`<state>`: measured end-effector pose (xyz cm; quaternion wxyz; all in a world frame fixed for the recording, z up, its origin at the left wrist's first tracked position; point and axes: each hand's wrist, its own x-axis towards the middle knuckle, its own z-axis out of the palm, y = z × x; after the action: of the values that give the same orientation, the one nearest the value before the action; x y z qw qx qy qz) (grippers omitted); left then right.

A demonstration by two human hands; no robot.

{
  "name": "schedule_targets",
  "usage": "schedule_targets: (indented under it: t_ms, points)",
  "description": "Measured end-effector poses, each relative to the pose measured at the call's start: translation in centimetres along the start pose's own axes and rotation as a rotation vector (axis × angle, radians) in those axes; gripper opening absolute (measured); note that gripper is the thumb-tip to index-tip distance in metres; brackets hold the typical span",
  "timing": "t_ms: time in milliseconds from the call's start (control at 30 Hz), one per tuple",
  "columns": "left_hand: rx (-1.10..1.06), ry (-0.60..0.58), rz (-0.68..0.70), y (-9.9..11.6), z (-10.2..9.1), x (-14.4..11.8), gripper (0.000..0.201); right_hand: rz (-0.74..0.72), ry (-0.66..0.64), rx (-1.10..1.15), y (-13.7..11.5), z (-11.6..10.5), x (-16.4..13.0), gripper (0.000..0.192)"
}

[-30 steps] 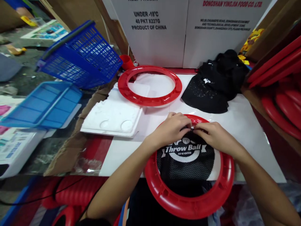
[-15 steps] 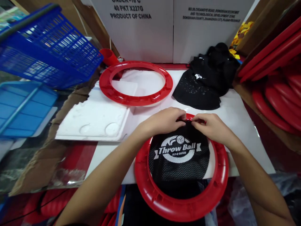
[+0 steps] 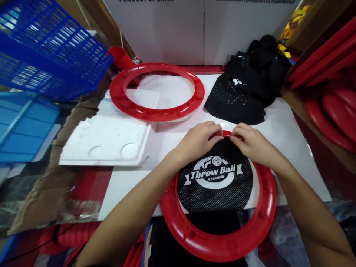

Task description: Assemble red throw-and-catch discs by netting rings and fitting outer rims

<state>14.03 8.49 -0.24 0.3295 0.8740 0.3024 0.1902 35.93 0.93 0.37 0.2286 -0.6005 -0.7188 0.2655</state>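
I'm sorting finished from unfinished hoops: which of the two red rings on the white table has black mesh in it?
The near red ring, under both hands, has the black "Throw Ball" mesh inside. The far red ring shows only white table through its middle.

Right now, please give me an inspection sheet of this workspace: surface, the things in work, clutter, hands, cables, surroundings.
Surface: white table, glossy; the near ring overhangs its front edge.
Things in work: red ring with black mesh net, printed "Throw Ball", lying across its opening.
Clutter: second red ring, pile of black nets, white foam tray, red cup.
Hands: left hand and right hand pinch the net's top edge at the ring's far rim.
Cables: thin black cable low at left.
Surroundings: blue baskets left, white cartons behind, stacked red rings right.
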Motion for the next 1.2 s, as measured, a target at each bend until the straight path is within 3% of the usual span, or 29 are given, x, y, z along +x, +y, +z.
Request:
schedule_targets:
  t_ms: [300, 533, 1200]
  points:
    - [0.072, -0.056, 0.112, -0.8, 0.4, 1.2, 0.013, -0.019, -0.051, 0.095, 1.0, -1.1, 0.4, 0.014]
    - [-0.023, -0.026, 0.073, -1.2, 0.4, 1.6, 0.012, -0.009, -0.031, 0.119, 0.9, -0.9, 0.7, 0.02]
    - [-0.169, -0.087, -0.039, -1.1, 0.2, 1.7, 0.013, 0.076, 0.004, 0.213, 0.8, -0.2, 1.1, 0.018]
